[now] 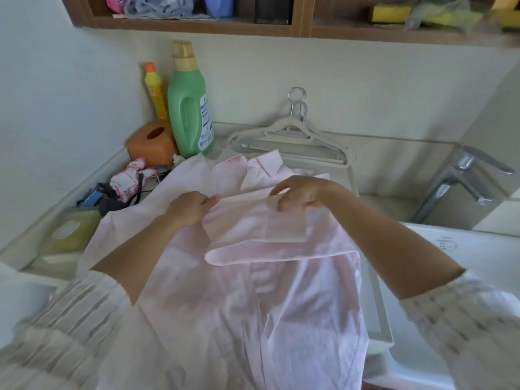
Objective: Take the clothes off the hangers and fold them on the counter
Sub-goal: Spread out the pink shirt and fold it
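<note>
Folding is under way: the left hand and right hand each pinch a sleeve folded across the pale pink cotton shirt lying on the white surface, which next probably needs laying flat and smoothing.

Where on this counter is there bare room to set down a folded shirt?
Little room. The pink shirt covers the middle, held by the left hand and right hand. Hangers fill the back, bottles and clutter the left. A bare strip lies between the hangers and the tap.
</note>
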